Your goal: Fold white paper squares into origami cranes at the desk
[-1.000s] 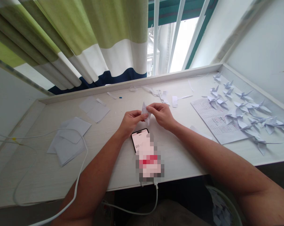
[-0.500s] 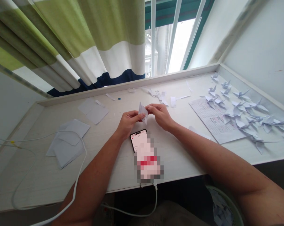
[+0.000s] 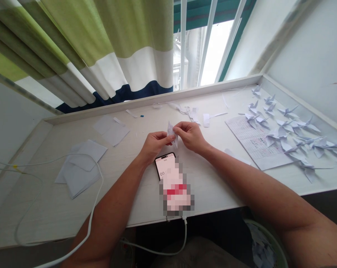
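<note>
A small, partly folded piece of white paper is held just above the white desk, pinched between both hands. My left hand grips its lower left side with closed fingers. My right hand pinches its upper right edge. Directly below the hands lies a phone with its screen lit, plugged into a white cable.
Several folded paper cranes sit at the right on a printed sheet. Square paper sheets lie at the left, with more of them behind. Paper scraps lie near the window ledge. A white cord loops over the left.
The hands have stayed in place, shifting their pinch on the folded paper slightly; its tip has tilted a little. The view has moved only a little.
</note>
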Demonstrator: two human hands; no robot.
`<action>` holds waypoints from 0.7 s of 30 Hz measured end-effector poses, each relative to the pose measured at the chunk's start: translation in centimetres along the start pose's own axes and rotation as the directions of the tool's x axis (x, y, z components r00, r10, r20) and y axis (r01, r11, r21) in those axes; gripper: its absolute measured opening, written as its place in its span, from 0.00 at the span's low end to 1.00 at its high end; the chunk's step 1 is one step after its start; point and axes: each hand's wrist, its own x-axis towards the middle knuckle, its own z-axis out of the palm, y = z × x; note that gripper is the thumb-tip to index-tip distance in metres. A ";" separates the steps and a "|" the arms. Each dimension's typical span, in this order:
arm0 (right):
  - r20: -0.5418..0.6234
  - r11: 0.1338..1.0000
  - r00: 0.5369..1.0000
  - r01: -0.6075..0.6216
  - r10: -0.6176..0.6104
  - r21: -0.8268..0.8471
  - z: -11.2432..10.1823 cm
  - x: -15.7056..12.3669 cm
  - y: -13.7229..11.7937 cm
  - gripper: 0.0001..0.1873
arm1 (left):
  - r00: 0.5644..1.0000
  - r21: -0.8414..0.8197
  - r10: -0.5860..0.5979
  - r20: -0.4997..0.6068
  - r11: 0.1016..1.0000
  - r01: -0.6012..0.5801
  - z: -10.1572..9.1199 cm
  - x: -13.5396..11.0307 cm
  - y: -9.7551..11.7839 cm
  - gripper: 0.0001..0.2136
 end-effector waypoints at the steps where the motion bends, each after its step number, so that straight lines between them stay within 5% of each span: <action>1: -0.005 1.000 1.000 0.008 -0.009 -0.019 -0.1 0.0 -0.1 0.11 | 1.000 0.015 0.005 0.017 1.000 -0.005 0.0 0.0 0.1 0.13; 15: -0.093 0.998 0.995 0.039 -0.043 -0.047 0.1 0.1 -0.3 0.11 | 0.994 0.145 0.110 -0.025 0.984 -0.105 0.1 0.1 0.1 0.14; 21: 0.039 0.999 0.998 -0.045 0.044 0.025 -0.1 0.2 0.1 0.17 | 0.986 0.137 0.135 -0.096 0.983 -0.121 -0.2 0.3 -0.1 0.18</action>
